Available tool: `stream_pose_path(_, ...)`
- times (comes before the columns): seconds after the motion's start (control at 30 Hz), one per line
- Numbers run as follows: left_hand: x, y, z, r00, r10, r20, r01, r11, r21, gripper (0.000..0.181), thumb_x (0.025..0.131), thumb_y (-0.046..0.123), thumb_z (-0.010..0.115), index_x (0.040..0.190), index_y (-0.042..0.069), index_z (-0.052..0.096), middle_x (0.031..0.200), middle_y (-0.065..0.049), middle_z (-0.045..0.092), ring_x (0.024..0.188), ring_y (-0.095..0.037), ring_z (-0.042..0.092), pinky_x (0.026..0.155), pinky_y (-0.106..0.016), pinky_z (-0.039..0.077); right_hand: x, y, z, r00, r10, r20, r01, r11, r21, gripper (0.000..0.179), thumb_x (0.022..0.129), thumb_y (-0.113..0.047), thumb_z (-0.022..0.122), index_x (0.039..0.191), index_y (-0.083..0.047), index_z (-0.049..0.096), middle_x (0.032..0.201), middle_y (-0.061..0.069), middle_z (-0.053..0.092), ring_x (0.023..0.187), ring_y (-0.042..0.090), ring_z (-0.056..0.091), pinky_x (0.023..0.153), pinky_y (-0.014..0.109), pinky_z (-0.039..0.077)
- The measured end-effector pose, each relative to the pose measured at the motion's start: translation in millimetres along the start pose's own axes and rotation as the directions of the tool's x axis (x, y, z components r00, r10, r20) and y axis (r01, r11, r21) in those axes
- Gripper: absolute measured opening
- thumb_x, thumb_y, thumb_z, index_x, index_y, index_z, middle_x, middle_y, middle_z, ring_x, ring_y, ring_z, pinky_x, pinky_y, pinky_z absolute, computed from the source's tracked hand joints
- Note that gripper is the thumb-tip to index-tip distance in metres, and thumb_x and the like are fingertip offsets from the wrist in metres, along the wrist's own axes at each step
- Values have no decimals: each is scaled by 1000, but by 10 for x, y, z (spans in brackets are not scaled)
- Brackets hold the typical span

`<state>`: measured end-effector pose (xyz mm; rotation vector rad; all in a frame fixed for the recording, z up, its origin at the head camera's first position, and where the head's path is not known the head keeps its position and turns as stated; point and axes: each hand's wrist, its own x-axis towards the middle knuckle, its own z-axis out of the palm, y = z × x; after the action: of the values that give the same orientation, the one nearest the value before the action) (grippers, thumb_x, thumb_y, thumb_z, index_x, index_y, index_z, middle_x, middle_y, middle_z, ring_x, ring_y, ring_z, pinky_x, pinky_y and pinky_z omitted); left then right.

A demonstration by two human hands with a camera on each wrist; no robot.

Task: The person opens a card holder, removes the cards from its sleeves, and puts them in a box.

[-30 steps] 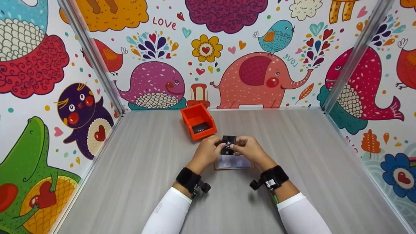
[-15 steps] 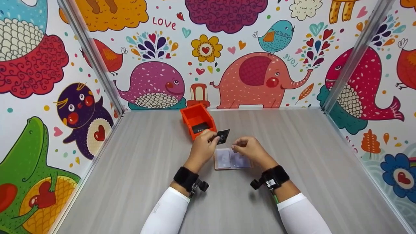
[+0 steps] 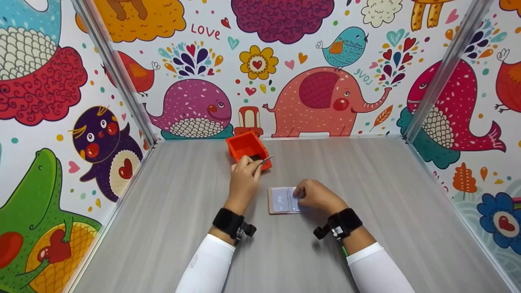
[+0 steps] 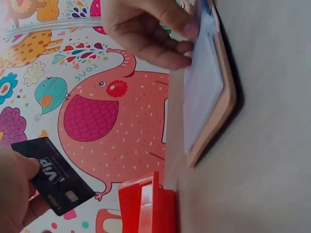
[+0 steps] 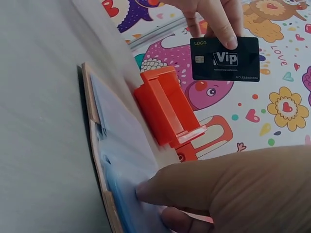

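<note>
My left hand pinches a black card marked "Vip" between thumb and fingers. It holds the card over the front edge of an orange bin; in the head view the card is nearly edge-on. Something dark lies inside the bin, partly hidden by the hand. Below, an open card holder with clear plastic sleeves and a tan cover lies on the table. My right hand has its fingertips on the right-hand sleeve page. Whether they pinch the plastic or only touch it is unclear.
The grey wood-grain table runs back to walls printed with cartoon animals. The bin stands behind and left of the card holder. Metal strips mark the wall corners.
One second ago both hands held the card above the holder. The right hand let go and came down onto the right page; the left hand carried the card left and back toward the bin.
</note>
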<state>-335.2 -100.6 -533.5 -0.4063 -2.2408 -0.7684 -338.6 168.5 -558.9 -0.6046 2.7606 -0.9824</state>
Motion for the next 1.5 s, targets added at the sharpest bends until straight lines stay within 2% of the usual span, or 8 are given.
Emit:
stream_pose_path(0.2,118,-91,-5,999,39,25,-42,988,148,14,103,9,82,114,5,89,93,-11,63,93,-29,68,92,-50,47,-10,19,31,1000,-8,-2,8,1000,-10,19,84,7,82,100,-3,85,100,9,78,87,15,63,78,32,56)
stream_pose_path(0.47,379,-155,65,986,36,163,-89,940,330,12,102,-1,73,97,0,84,97,-13,68,93,-32,69,88,-47,39,-13,37,15,1000,-15,5,15,1000,-1,19,84,6,82,101,-3,84,101,7,78,88,14,62,78,29,54)
stream_pose_path(0.67,443,-188,153,961,-40,275,-67,927,369,21,102,-5,67,104,0,87,107,-16,74,102,-34,70,94,-50,38,-12,55,9,1000,-18,11,18,1000,2,18,86,5,83,102,-4,84,102,8,78,88,15,63,79,31,55)
stream_pose_path(0.8,444,-203,225,944,-98,314,-39,914,403,25,104,-3,63,104,2,88,108,-16,76,105,-35,70,98,-52,41,-14,56,4,1000,-15,16,15,1000,5,19,86,3,83,103,-5,85,103,7,78,90,16,64,81,33,57)
stream_pose_path(0.97,461,-215,328,931,-132,342,-48,880,472,27,105,-2,62,109,2,89,109,-17,78,110,-36,69,100,-52,44,-14,59,9,1000,-29,9,29,1000,-3,20,84,4,81,101,-4,86,102,7,80,89,15,64,81,33,57)
stream_pose_path(1.1,484,-215,397,907,-177,381,-48,857,514,29,106,-1,61,116,2,88,112,-18,80,112,-37,70,102,-54,47,-12,64,15,999,-46,3,46,999,-10,21,82,6,80,100,-3,87,102,8,81,88,14,63,80,32,56)
stream_pose_path(1.27,492,-216,448,877,-229,423,-25,857,514,29,106,-1,63,117,6,89,111,-17,84,110,-35,73,105,-54,47,-18,53,9,999,-32,1,32,999,-10,21,83,6,80,100,-4,87,101,7,80,88,14,62,80,32,55)
stream_pose_path(1.5,450,-242,482,867,-243,435,-15,860,511,27,104,0,66,111,9,90,107,-13,86,106,-34,74,105,-55,43,-26,47,-2,1000,-15,3,15,1000,-11,21,84,4,81,103,-5,86,102,6,79,89,15,63,81,33,56)
